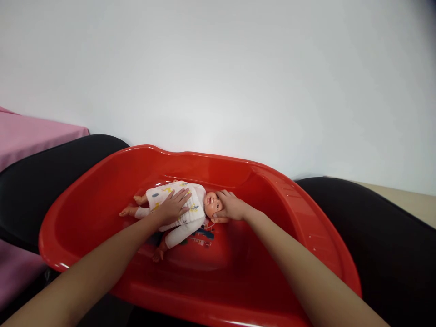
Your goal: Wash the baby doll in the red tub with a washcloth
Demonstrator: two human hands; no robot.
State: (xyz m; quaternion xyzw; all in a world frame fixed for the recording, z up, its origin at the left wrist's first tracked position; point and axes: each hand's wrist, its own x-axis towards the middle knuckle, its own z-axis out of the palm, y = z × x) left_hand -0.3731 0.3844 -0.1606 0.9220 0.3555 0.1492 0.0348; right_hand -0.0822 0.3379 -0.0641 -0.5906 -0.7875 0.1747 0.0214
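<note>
A baby doll [184,228] in white clothes lies on its back inside a red plastic baby bathtub [102,213], its head toward the right and its feet toward the left. Over its body is a white cloth [195,200] with yellow and grey prints. My left hand [173,208] rests flat on that cloth at the doll's torso, fingers spread. Curved around the top of the doll's head, my right hand [233,205] has its thumb on the near side and its fingers on the far side. The back of the head is hidden.
Black chairs stand at both ends of the tub, one at the left [61,168] and one at the right [374,236]. Pink fabric [41,131] covers a surface at the far left. A white wall [218,81] rises right behind the tub.
</note>
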